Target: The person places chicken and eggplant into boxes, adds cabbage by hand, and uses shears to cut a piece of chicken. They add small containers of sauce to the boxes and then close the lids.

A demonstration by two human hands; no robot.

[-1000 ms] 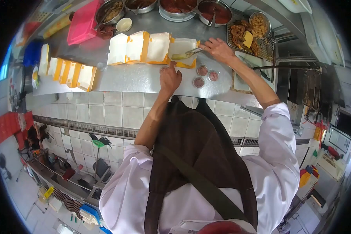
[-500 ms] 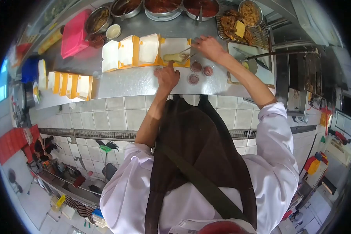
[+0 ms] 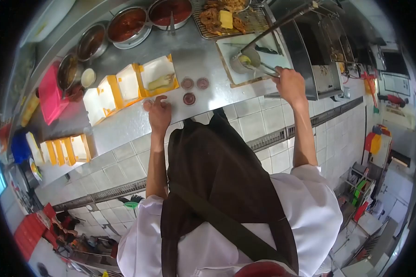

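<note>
Left hand (image 3: pixel 159 113): on the front edge of the bench (image 3: pixel 125 124), knuckles up, fingers curled. The fingertips are at a small lidded cup (image 3: pixel 148 104); whether they grip it or only touch it cannot be told at this size.
Right hand (image 3: pixel 289 83): clenched around the handle end of the tongs (image 3: pixel 266 69).
Tongs: tips reach to a metal pot (image 3: pixel 241 62) on the white board (image 3: pixel 268 48).
Open box (image 3: pixel 159 78): just beyond the left hand, with a pale piece of food inside.
Sauce cups (image 3: pixel 189 99): three, clustered between the two hands, beside the open box.
Wire rack (image 3: pixel 252 21): behind the board, carrying fried pieces.
</note>
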